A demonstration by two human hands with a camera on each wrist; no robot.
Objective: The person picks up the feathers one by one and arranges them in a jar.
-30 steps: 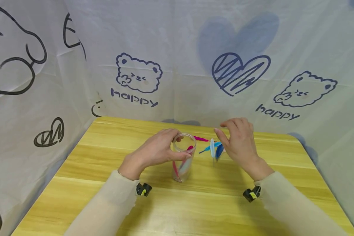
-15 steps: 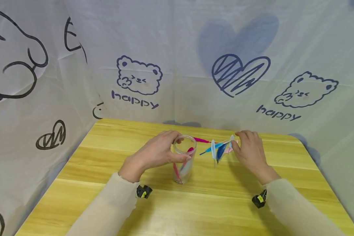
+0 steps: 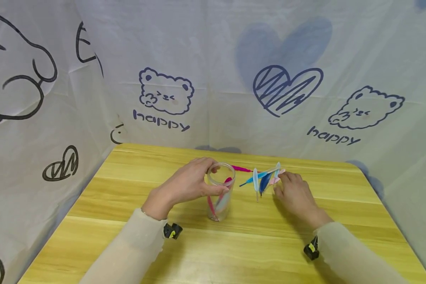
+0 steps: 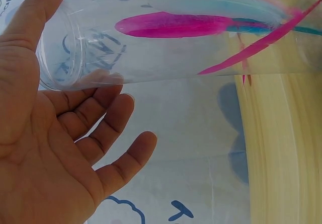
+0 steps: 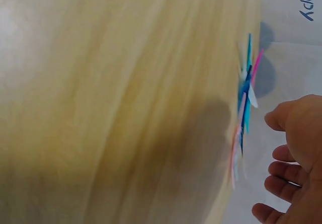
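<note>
Sleeves (image 3: pixel 126 240): cream, reaching over the table (image 3: pixel 230 252). Probably harmless, unless a cuff drags when I lean in.

Left hand (image 3: pixel 182 183): wrapped round the jar (image 3: pixel 223 205) up near its mouth, mostly thumb and a finger or two from what the left wrist view shows. Other fingers look loose, so a bump might get past my grip.

Jar: clear, no lid on it, upright, with a couple of magenta feathers (image 4: pixel 173 24) and a pale one inside. It's tall and skinny; holding it that high, I could easily pull it over.

Right hand (image 3: pixel 296 197): well apart from the left, thumb and fingers not closed on anything. Can't tell if a fingertip is touching the pink feather (image 3: pixel 274 180). Pinching too shallow would probably let it slip.

Blue feathers (image 3: pixel 265 184): crossed over each other in the pile, so tugging a neighbour might drag or scatter them.

Lone magenta feather (image 3: pixel 241 169): the far side of the pile, toward the back edge. A sloppy sweep or puff of air could send it against the cloth (image 3: pixel 209 126).
</note>
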